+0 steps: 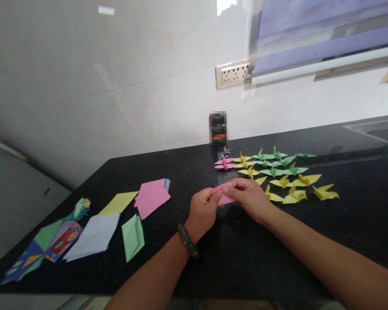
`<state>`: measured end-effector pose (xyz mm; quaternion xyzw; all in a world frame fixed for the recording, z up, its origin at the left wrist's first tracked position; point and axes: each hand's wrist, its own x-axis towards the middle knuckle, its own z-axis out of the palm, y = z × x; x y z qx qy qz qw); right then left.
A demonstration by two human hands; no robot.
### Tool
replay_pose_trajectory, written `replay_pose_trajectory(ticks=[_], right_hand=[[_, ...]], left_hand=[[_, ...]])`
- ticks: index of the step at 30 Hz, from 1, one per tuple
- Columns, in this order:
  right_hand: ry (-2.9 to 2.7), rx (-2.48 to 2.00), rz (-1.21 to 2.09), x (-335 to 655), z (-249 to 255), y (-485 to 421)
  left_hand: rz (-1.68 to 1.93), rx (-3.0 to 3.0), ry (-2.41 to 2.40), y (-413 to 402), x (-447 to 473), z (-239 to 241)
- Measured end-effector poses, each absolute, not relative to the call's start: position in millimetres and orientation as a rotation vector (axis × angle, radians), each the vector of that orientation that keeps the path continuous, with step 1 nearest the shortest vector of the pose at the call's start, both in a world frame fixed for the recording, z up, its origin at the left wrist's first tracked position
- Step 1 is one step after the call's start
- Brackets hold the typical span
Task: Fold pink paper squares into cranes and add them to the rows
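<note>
Above the black countertop, a small folded piece of pink paper (225, 198) is held between both hands. My left hand (204, 210) pinches its left side, thumb on top; a dark bangle circles that wrist. My right hand (250, 198) grips the right side, its thumb pressed on the upper face near the left thumb. The fingers beneath the paper are mostly hidden. Just beyond the hands stand pink paper cranes (225, 163), with yellow paper cranes (294, 194) and green paper cranes (274, 171) in rows to the right.
Left on the black countertop (181, 258) lie a pink paper stack (152, 197), a yellow sheet (119, 203), white sheets (95, 234), a folded green paper (133, 237) and colourful packaging (40, 245). A blurred-out phone-like object (218, 128) leans on the wall below a socket panel (234, 74).
</note>
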<state>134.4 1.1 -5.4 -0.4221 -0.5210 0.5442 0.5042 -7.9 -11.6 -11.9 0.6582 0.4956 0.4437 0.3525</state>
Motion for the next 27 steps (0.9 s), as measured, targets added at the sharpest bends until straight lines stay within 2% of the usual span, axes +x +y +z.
replay_pose_trajectory(ticks=[12,21,27], right_hand=[[-1.335,-1.004,1.245,133.7,-1.9,-1.3],[-1.15,-0.974,1.267,137.0,-6.4,4.9],[-1.241,-0.919,1.345,134.9,-8.0,3.9]], left_hand=[[1.269,1.607,1.255,-11.7,-8.2,-5.9],[0.946,1.421,1.062,-9.7,-4.3,-9.8],[1.118,1.308,1.107,-10.9,-5.2,-6.8]])
